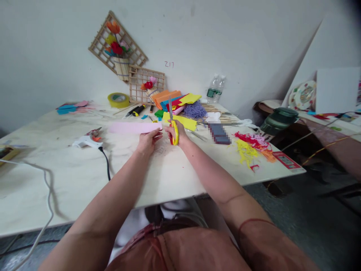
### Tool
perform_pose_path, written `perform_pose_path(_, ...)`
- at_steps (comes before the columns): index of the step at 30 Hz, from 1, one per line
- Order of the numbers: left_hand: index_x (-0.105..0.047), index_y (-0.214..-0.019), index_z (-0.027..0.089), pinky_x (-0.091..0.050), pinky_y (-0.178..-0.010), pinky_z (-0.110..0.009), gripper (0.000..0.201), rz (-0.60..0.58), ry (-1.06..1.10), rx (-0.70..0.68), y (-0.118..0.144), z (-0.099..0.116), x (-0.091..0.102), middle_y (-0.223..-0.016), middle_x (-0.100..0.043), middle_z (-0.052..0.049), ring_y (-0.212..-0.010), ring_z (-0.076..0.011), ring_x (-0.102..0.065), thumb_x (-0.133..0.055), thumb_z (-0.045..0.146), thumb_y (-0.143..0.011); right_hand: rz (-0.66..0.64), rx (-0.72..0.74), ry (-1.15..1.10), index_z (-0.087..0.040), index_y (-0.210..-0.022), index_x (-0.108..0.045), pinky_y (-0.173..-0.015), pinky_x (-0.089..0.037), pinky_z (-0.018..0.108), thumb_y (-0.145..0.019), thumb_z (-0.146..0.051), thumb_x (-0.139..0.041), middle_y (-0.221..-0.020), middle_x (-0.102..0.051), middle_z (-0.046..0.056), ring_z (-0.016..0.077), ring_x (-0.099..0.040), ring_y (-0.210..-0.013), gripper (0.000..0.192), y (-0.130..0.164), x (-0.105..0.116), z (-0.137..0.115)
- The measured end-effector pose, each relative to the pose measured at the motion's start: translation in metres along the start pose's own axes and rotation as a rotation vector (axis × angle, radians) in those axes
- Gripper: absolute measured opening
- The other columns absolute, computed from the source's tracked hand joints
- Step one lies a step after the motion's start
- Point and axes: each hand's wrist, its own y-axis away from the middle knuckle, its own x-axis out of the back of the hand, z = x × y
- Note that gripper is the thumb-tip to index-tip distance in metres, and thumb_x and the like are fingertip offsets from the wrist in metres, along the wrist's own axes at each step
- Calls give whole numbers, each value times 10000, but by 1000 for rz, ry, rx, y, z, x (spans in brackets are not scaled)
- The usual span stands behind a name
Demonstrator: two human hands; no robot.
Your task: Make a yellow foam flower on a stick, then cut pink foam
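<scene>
My left hand [149, 141] pinches the right end of a long pale pink strip [128, 127], which stretches out to the left over the table. Just right of it, my right hand [177, 132] grips scissors [175, 131] by their yellow and red handles. The scissor blades point up and away, and they look nearly closed, apart from the pink strip. Behind my right hand lies a yellow sheet [184, 122].
A glue gun [88, 140] with a black cord lies left. Yellow tape [118, 100], folded coloured sheets [169, 98] and purple strands [195, 109] sit at the back. On the right are a blurred dark rectangle [219, 133], coloured shreds [248, 151] and a green-lidded container [279, 122].
</scene>
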Motion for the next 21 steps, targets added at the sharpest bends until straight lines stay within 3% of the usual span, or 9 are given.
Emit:
perform_pose_path(8, -651, -738, 89, -495, -598, -209, 141, 105, 121, 5, -7, 7, 7, -693, -664, -55, -586, -95, -595, -661, 107, -599, -141, -135, 109, -184, -812, -439, -295, -293, 151, -743, -394, -644, -490, -408, -79, 31, -325, -318, 301, 7, 5, -11)
perform_pose_path(16, -657, -807, 132, -496, -677, -217, 199, 186, 187, -95, -11, 14, 6, -809, -686, -41, -674, -109, -637, -689, 116, -611, -402, -238, 139, -183, -891, -422, -298, -334, 178, -780, -610, -486, -527, -440, -59, 51, -358, -331, 445, 17, 12, -24)
perform_pose_path(21, -647, -821, 147, -511, -730, -243, 208, 198, 229, -119, -17, 13, 8, -850, -687, -43, -765, -142, -657, -692, 113, -621, -541, -270, 207, -167, -918, -449, -302, -357, 197, -784, -647, -435, -532, -490, -31, 73, -401, -340, 498, 18, 16, -28)
